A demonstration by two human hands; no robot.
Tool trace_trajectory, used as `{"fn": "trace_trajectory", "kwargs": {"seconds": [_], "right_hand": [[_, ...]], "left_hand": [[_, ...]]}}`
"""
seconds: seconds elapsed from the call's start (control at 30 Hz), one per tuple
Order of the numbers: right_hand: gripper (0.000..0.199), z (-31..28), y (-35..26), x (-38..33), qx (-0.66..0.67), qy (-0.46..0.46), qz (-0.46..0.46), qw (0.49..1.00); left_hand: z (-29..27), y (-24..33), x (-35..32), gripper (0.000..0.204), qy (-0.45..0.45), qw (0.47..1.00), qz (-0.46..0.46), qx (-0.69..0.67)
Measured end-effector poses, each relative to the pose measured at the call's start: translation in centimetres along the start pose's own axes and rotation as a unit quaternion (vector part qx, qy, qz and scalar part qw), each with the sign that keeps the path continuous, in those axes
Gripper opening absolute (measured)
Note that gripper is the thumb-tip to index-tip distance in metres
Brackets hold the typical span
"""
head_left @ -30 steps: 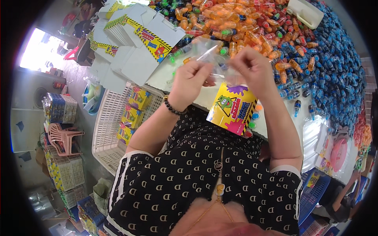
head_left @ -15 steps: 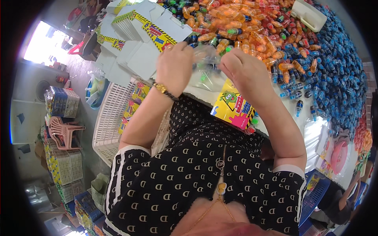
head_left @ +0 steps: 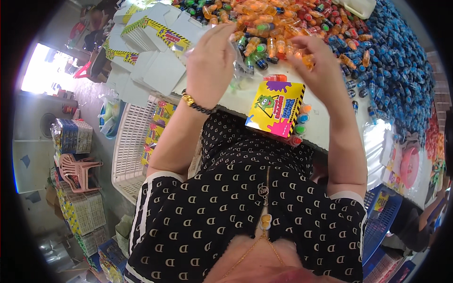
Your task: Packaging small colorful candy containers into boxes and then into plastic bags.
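fingers [head_left: 309,43] of the right hand [head_left: 322,68] parted, at one o'clock from the yellow box [head_left: 276,109]; left hand [head_left: 211,68], at ten o'clock, gripping a clear bag [head_left: 241,70].

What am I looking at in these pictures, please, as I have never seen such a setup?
There is no machine: a person works with two bare hands. The camera is the left one of two wide fisheye cameras on the person's head, looking down, so straight edges bend. On the white table lie heaps of small orange bottles and blue bottles, with white cardboard pieces at the left. A yellow box sits at the near edge. The left hand seems to hold clear plastic film; the right hand looks empty, fingers apart.
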State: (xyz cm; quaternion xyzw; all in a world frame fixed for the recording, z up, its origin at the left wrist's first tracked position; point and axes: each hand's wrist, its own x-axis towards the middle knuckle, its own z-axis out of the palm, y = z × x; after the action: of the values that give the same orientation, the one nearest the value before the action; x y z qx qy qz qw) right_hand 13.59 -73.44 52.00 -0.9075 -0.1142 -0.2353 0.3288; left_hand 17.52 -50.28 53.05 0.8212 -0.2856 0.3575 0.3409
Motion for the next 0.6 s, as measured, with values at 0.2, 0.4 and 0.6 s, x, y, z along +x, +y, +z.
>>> {"fn": "trace_trajectory", "kwargs": {"seconds": [0.2,0.4,0.6], "right_hand": [[0.027,4.1,-3.6,-1.5,0.074,-0.011,-0.050,0.996],[0.025,2.7,-3.5,-0.7,0.256,-0.225,0.078,0.937],[0.020,4.0,-2.4,-0.6,0.354,-0.173,0.128,0.910]], "left_hand": [[2.1,2.4,1.1,0.040,-0.002,0.998,0.053,-0.035],[0.7,2.5,1.6,0.044,0.003,0.996,0.060,-0.067],[0.8,2.5,1.4,0.041,-0.027,0.993,0.061,-0.094]]}}
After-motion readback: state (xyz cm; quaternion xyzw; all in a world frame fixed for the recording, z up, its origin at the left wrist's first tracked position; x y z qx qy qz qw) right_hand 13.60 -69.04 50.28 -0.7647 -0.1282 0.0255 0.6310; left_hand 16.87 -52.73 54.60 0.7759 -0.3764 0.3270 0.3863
